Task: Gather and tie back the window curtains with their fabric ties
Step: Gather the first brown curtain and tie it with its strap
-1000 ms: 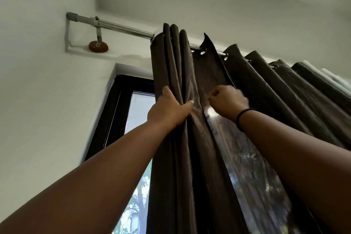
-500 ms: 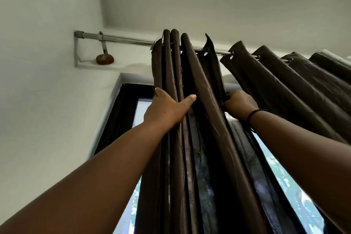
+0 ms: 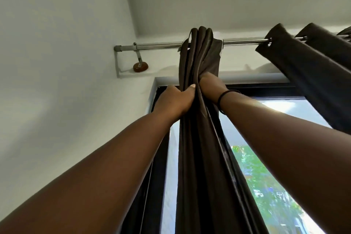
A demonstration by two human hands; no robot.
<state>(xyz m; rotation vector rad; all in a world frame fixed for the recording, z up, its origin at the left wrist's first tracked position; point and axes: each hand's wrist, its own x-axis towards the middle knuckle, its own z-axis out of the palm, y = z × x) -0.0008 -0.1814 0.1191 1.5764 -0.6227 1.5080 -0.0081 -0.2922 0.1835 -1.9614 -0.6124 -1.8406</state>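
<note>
1. Since a second ago, bunched tight: left curtain (image 3: 199,100) now one narrow bundle under the rod (image 3: 159,45), glass (image 3: 266,167) uncovered.
2. Clamped from both sides: left hand (image 3: 175,100) and right hand (image 3: 210,89), both closed on the folds.
3. Gathering likely done here; no tie visible yet, right curtain (image 3: 313,74) still spread.

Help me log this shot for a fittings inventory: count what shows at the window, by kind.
Curtain panels: 2, the gathered curtain gripped by the left hand and right hand, and the right curtain
Curtain rod: 1
Rod bracket: 1
Window frame: 1
Wristband: 1
Fabric ties: 0 visible
Total: 6
</note>
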